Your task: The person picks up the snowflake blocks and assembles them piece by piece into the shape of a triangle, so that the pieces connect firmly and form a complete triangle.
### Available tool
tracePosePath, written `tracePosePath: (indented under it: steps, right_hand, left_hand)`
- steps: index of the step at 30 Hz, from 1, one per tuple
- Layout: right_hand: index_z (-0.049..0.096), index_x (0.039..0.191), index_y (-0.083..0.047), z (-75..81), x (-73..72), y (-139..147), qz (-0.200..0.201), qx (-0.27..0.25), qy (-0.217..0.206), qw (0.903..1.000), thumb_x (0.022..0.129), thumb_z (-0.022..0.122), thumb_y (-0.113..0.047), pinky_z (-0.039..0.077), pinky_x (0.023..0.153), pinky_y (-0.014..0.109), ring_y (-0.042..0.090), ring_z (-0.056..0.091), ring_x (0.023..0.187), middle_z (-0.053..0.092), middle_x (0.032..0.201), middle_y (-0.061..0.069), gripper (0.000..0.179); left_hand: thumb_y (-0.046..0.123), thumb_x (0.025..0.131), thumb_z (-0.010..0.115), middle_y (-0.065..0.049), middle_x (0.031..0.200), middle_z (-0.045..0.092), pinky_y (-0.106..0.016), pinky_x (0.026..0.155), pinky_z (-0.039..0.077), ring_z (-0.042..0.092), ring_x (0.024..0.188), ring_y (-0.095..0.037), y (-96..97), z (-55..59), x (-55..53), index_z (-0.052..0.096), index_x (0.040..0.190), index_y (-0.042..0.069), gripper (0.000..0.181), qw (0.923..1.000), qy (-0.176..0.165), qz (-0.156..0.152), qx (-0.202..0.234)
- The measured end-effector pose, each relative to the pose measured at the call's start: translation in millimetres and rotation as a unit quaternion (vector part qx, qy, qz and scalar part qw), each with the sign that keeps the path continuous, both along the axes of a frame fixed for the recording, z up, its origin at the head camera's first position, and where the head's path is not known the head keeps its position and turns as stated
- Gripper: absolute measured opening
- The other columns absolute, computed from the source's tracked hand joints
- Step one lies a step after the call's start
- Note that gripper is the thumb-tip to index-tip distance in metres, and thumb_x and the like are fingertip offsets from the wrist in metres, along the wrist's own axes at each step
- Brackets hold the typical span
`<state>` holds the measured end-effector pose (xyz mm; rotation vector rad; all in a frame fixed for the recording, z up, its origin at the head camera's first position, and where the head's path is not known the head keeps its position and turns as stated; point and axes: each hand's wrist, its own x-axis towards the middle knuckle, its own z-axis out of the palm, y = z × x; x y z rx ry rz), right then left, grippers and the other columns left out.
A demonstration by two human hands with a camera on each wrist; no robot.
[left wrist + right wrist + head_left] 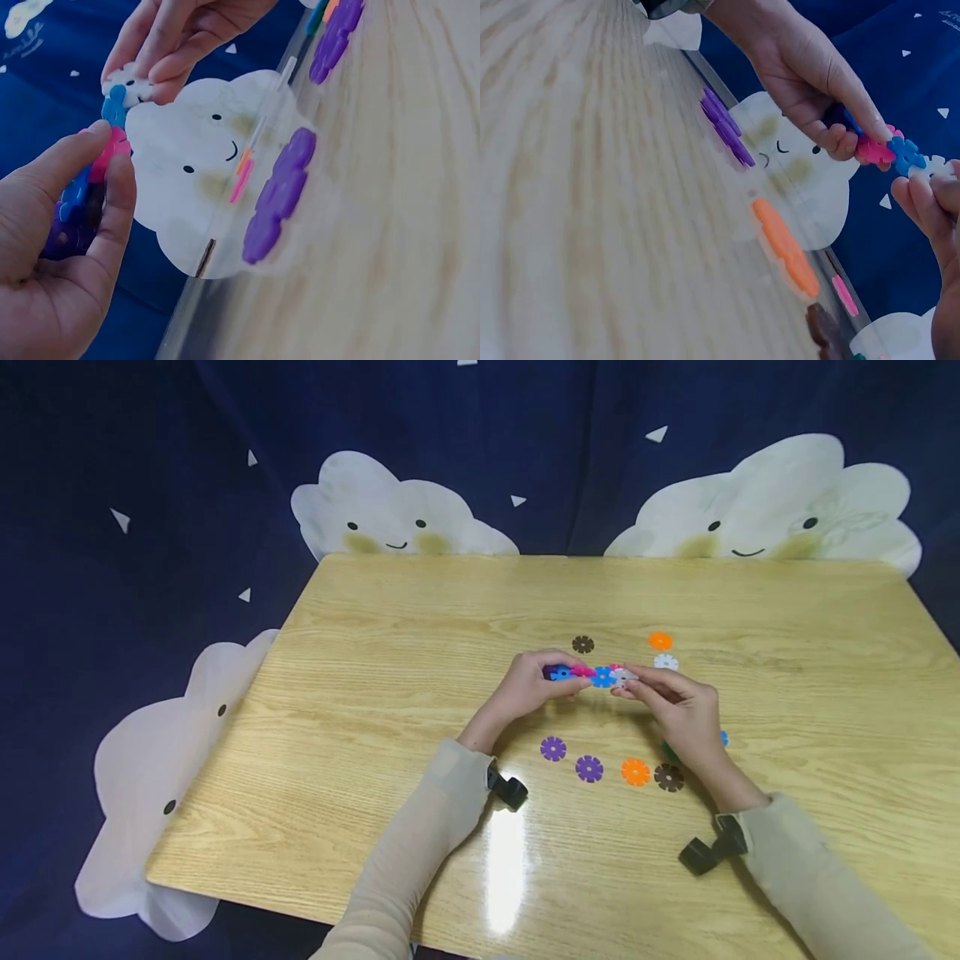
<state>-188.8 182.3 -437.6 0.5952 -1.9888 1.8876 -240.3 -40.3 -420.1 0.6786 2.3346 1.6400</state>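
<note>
Above the table, my left hand (525, 687) grips a short chain of notched plastic discs between thumb and fingers. In the left wrist view the chain holds a purple disc (64, 241), a blue one, a pink disc (111, 154) and another blue disc (115, 106) at its far end. My right hand (686, 714) pinches a white notched disc (932, 168) against that end blue disc. Whether the white disc's notch is fully seated cannot be made out. Fingers of the left hand hide part of the chain.
On the wooden table (375, 735), two purple discs (588, 768), an orange disc (635, 772) and a brown disc (669, 777) lie nearer me. Farther back are another brown disc (582, 645), another orange disc (660, 641) and a white disc (666, 662). The right hand partly covers a blue disc (724, 738).
</note>
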Motion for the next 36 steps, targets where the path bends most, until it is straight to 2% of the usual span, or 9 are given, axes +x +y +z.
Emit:
tracePosePath:
  steps: [6,12,15,19,23,27,30,33,36]
  right_hand:
    - [0.063,0.107,0.020,-0.3,-0.5,-1.6,0.005,-0.016,0.017,0.9997,0.085,0.060,0.018,0.059,0.069,0.018,0.009,0.075,0.081,0.077,0.097,-0.004,0.021]
    - [0.063,0.107,0.021,0.8,-0.7,0.5,0.006,-0.008,0.031,0.9995,0.084,0.059,0.022,0.058,0.075,0.022,0.007,0.075,0.082,0.077,0.097,-0.005,0.024]
    - [0.064,0.108,0.018,1.6,-2.1,1.8,-0.007,0.022,0.032,0.9992,0.084,0.060,0.021,0.058,0.075,0.020,0.005,0.074,0.081,0.076,0.097,-0.010,0.024]
    - [0.070,0.106,0.009,2.7,-4.3,3.9,-0.057,0.095,0.041,0.9930,0.085,0.064,0.014,0.058,0.072,0.014,-0.003,0.071,0.079,0.072,0.097,-0.017,0.023]
    - [0.074,0.102,0.000,3.2,-6.2,5.9,-0.124,0.172,0.048,0.9761,0.086,0.069,0.004,0.052,0.071,0.005,-0.012,0.062,0.084,0.074,0.095,-0.003,0.017]
    - [0.075,0.099,-0.001,3.1,-6.5,7.0,-0.142,0.211,0.043,0.9662,0.085,0.071,0.001,0.048,0.068,0.002,-0.016,0.056,0.082,0.072,0.090,0.013,0.014]
    - [0.074,0.097,0.000,2.2,-6.7,7.5,-0.133,0.219,0.037,0.9659,0.084,0.072,0.003,0.049,0.066,0.002,-0.017,0.056,0.075,0.071,0.086,0.014,0.013]
    - [0.073,0.097,0.003,1.7,-6.9,7.7,-0.121,0.208,0.015,0.9706,0.085,0.071,0.003,0.053,0.062,0.006,-0.014,0.060,0.070,0.072,0.084,0.015,0.012]
    - [0.071,0.098,0.005,2.8,-6.1,8.3,-0.106,0.178,-0.025,0.9779,0.086,0.070,0.002,0.056,0.060,0.013,-0.007,0.065,0.066,0.073,0.081,0.001,0.012]
  left_hand:
    - [0.020,0.088,0.074,-0.009,0.101,0.074,-0.023,0.067,0.057,0.072,0.074,-0.023,2.4,0.2,1.4,0.073,0.109,0.009,0.024,1.0000,0.001,-0.002,0.008]
    - [0.020,0.089,0.073,-0.009,0.106,0.073,-0.033,0.069,0.059,0.072,0.074,-0.023,5.0,-1.3,2.9,0.072,0.115,0.010,0.028,0.9997,-0.014,0.002,0.020]
    - [0.018,0.088,0.073,-0.011,0.108,0.073,-0.035,0.070,0.060,0.073,0.074,-0.023,5.0,-1.3,3.2,0.072,0.114,0.009,0.028,0.9995,-0.018,0.007,0.024]
    - [0.020,0.088,0.074,-0.011,0.107,0.074,-0.031,0.069,0.060,0.073,0.076,-0.024,4.8,0.1,3.0,0.072,0.113,0.009,0.028,0.9996,-0.019,0.012,0.017]
    - [0.022,0.087,0.075,-0.007,0.113,0.073,-0.020,0.075,0.056,0.070,0.088,-0.017,4.7,0.6,1.6,0.071,0.115,0.012,0.030,0.9997,-0.004,0.018,-0.013]
    - [0.023,0.086,0.076,-0.003,0.124,0.069,-0.022,0.092,0.050,0.062,0.112,-0.014,3.8,-0.5,-0.3,0.069,0.120,0.012,0.036,0.9991,0.006,0.024,-0.035]
    - [0.025,0.087,0.075,-0.004,0.125,0.068,-0.030,0.101,0.048,0.060,0.118,-0.018,2.2,-1.0,-1.7,0.064,0.125,0.012,0.042,0.9989,-0.005,0.033,-0.032]
    - [0.027,0.087,0.075,-0.008,0.121,0.067,-0.029,0.096,0.051,0.063,0.109,-0.019,0.4,-1.0,-3.1,0.057,0.133,0.011,0.052,0.9983,-0.033,0.047,-0.009]
    - [0.025,0.088,0.074,-0.012,0.122,0.065,-0.024,0.090,0.054,0.066,0.099,-0.016,-0.1,-1.2,-3.5,0.045,0.142,0.005,0.066,0.9957,-0.072,0.050,0.029]
